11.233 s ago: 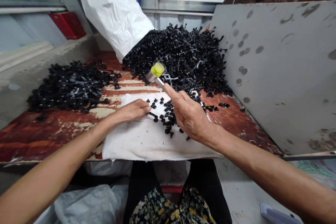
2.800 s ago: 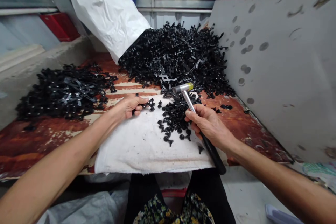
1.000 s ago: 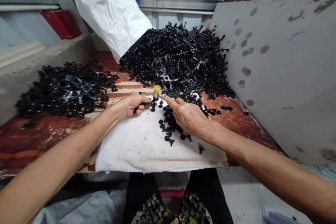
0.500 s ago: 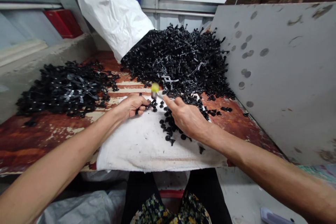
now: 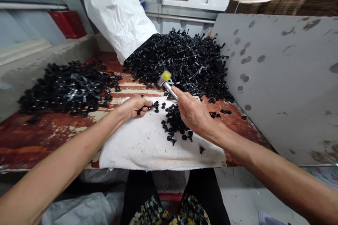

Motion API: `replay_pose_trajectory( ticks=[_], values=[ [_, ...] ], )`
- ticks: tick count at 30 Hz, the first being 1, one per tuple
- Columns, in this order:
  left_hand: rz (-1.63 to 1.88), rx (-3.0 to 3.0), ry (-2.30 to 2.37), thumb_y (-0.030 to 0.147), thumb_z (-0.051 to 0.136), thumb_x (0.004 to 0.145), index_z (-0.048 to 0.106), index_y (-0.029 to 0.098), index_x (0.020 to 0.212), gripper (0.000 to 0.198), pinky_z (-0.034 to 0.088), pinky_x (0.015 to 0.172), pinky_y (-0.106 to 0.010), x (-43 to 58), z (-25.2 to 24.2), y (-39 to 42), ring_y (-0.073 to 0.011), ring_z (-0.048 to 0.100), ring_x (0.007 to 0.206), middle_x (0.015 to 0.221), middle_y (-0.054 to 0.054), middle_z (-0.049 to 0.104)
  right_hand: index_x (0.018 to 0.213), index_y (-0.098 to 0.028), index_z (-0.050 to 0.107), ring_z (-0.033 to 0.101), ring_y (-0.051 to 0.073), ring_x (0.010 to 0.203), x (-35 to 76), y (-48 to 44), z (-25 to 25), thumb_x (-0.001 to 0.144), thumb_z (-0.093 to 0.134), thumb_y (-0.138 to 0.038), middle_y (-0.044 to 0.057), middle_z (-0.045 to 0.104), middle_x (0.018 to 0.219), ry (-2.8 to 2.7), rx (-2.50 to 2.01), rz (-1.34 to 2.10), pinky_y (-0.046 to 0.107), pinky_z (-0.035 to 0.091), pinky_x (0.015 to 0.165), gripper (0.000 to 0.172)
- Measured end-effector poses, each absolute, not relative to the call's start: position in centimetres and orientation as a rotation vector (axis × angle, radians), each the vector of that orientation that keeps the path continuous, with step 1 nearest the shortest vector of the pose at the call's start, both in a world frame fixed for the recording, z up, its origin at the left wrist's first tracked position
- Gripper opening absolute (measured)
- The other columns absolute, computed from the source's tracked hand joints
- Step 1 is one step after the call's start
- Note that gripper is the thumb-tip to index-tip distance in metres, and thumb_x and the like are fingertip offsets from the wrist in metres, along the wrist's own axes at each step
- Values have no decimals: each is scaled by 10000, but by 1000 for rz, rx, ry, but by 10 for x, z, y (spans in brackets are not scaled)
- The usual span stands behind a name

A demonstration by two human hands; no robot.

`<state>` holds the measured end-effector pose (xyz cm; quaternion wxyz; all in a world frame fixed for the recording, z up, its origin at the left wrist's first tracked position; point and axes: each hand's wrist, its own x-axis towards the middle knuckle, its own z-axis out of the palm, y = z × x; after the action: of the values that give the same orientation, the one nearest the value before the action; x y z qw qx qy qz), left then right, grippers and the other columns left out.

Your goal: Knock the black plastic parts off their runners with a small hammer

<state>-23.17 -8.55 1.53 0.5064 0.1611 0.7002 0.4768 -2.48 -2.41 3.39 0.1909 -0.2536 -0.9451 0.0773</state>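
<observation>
My left hand (image 5: 137, 106) is closed on a black plastic part (image 5: 152, 105), pinching it against the white cloth (image 5: 132, 144). Small round black pieces (image 5: 163, 105) stand on the cloth close to its tip. In my right hand (image 5: 194, 112) is a small mallet (image 5: 169, 86) with a metal handle and a yellow face, raised above the cloth with its head up and to the left. Beneath and beside that hand lies a loose heap of round black plastic pieces (image 5: 174, 121).
A large pile of black plastic parts (image 5: 185, 56) spills from a white sack (image 5: 118, 14) at the back. Another pile of black parts (image 5: 68, 89) sits on the left of the worn red-brown table (image 5: 52, 133). A grey panel (image 5: 277, 70) walls the right side.
The mallet has lifted up and slightly right, away from the black part, along with my right hand. My left hand keeps its grip in nearly the same place.
</observation>
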Motion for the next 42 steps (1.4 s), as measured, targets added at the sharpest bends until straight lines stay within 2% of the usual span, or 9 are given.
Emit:
replay_pose_trajectory(
  ticks=[3, 5, 8, 13, 19, 23, 28, 34, 42],
  values=[
    [1132, 405, 1629, -22, 576, 770, 482, 161, 658, 235, 234, 289, -124, -231, 25, -91, -50, 375, 314, 468, 23, 518, 1427, -141, 475, 621, 216, 882, -14, -21, 31, 908, 349, -131, 114, 660, 1006, -2377, -586, 507, 359, 520, 774, 534],
    [1128, 397, 1570, 6, 550, 802, 497, 157, 685, 198, 239, 291, -127, -231, 32, -96, -48, 366, 320, 521, 3, 553, 1379, -160, 518, 592, 171, 729, -4, -22, 27, 918, 375, -179, 59, 640, 875, -2252, -604, 763, 314, 509, 655, 483],
    [1163, 331, 1486, 26, 520, 824, 518, 145, 712, 164, 209, 285, -124, -233, 40, -103, -25, 295, 307, 569, -23, 583, 1355, -175, 521, 454, 96, 497, 11, -30, 21, 926, 425, -281, -17, 553, 731, -2064, -747, 1167, 233, 400, 444, 452],
    [1178, 301, 1468, 35, 571, 788, 568, 111, 720, 102, 217, 284, -123, -236, 44, -112, -21, 287, 302, 524, -8, 545, 1335, -206, 492, 390, 60, 401, 35, -39, 8, 854, 564, -420, -58, 535, 723, -1713, -870, 1565, 197, 318, 314, 532],
    [1109, 473, 1480, 123, 740, 674, 600, 112, 670, 140, 218, 295, -130, -237, 38, -113, -15, 273, 329, 516, -3, 548, 1282, -217, 491, 412, 61, 431, 47, -37, -5, 746, 690, -442, -76, 553, 707, -1419, -901, 1751, 177, 315, 311, 614],
    [1010, 690, 1569, 255, 804, 622, 651, 108, 702, 228, 224, 326, -164, -234, 34, -110, -26, 292, 354, 537, -2, 545, 1278, -215, 490, 412, 64, 434, 47, -35, -5, 747, 687, -423, -82, 557, 691, -1384, -885, 1772, 177, 311, 312, 603],
    [761, 1207, 1813, 356, 682, 726, 659, 129, 715, 229, 257, 423, -195, -231, 35, -103, -70, 360, 454, 533, 28, 464, 1291, -204, 472, 407, 64, 429, 47, -35, -5, 746, 677, -401, -83, 556, 686, -1368, -898, 1796, 179, 310, 310, 616],
    [447, 1686, 1841, 337, 542, 778, 441, 184, 573, 275, 272, 507, -230, -228, 38, -90, -98, 357, 540, 575, 31, 385, 1287, -189, 465, 403, 58, 418, 47, -34, -5, 725, 683, -400, -87, 549, 676, -1354, -901, 1800, 172, 311, 298, 639],
    [489, 1862, 1789, 346, 496, 803, 428, 188, 583, 279, 292, 544, -241, -228, 30, -84, -116, 365, 575, 592, 19, 378, 1303, -185, 457, 398, 56, 416, 47, -33, -6, 723, 688, -401, -88, 549, 676, -1347, -904, 1809, 170, 314, 296, 660]
  ],
)
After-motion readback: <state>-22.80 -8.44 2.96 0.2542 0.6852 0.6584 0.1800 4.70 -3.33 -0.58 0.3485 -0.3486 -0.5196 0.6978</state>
